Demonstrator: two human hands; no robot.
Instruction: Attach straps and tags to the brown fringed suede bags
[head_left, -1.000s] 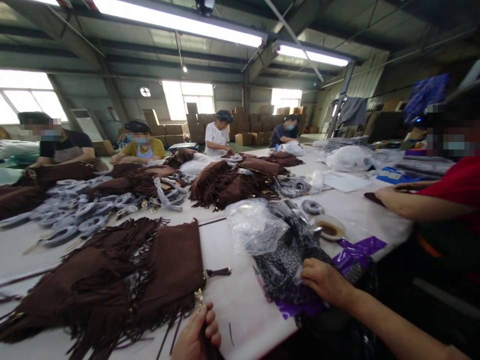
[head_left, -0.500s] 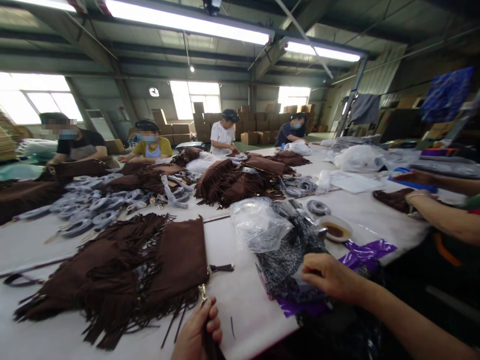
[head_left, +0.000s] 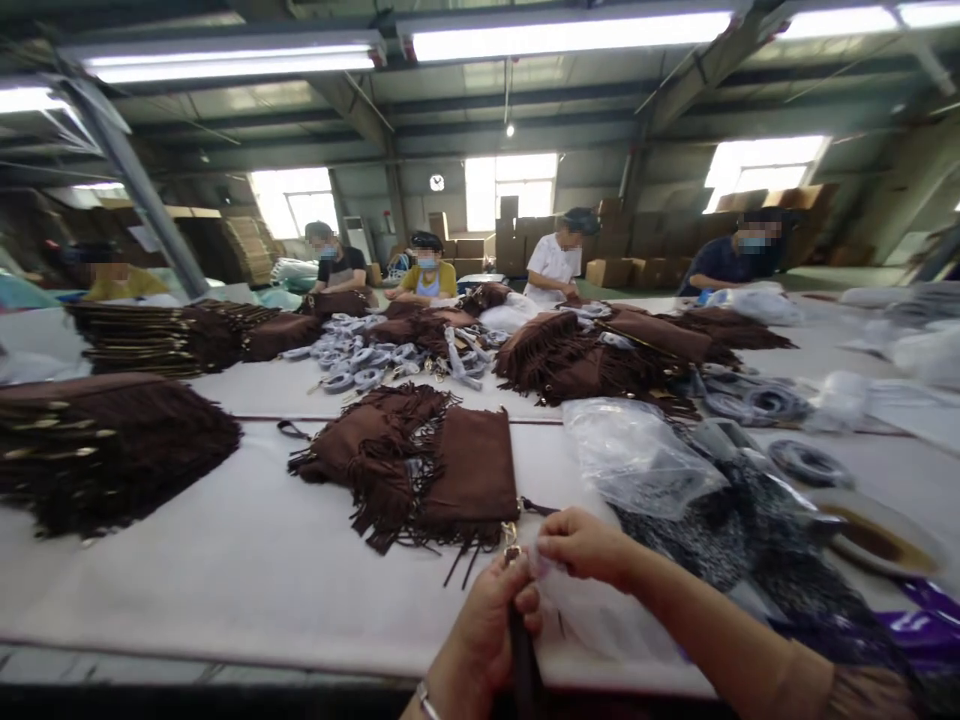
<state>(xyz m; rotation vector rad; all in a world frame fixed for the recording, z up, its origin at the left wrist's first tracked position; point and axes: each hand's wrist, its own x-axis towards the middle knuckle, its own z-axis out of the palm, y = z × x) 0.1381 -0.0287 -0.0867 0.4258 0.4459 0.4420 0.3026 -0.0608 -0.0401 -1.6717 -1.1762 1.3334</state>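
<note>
My left hand (head_left: 486, 625) is wrapped round a dark brown bag strap (head_left: 523, 655), near its gold clasp (head_left: 511, 540). The clasp lies at the corner of a brown fringed handbag (head_left: 474, 465) on the table. Close beside it, my right hand (head_left: 589, 545) pinches a thin translucent plastic sheet (head_left: 600, 620), which hangs below the fingers and partly behind the forearm. A small dark zip pull (head_left: 536, 507) sticks out from the handbag's side, just above the right fingertips.
Stacked brown fringed bags (head_left: 127, 440) stand on the white table (head_left: 247, 560) at left. Wrapped grey coiled straps (head_left: 367, 365) lie farther back. Clear plastic bags (head_left: 637, 455) and a round dish (head_left: 877, 535) are at right. Several co-workers, one in a white shirt (head_left: 553, 268), work across the table.
The view has swung left. My right hand has moved from the dark speckled material over to my left hand, now with translucent plastic in its fingers. My left hand still grips the strap.
</note>
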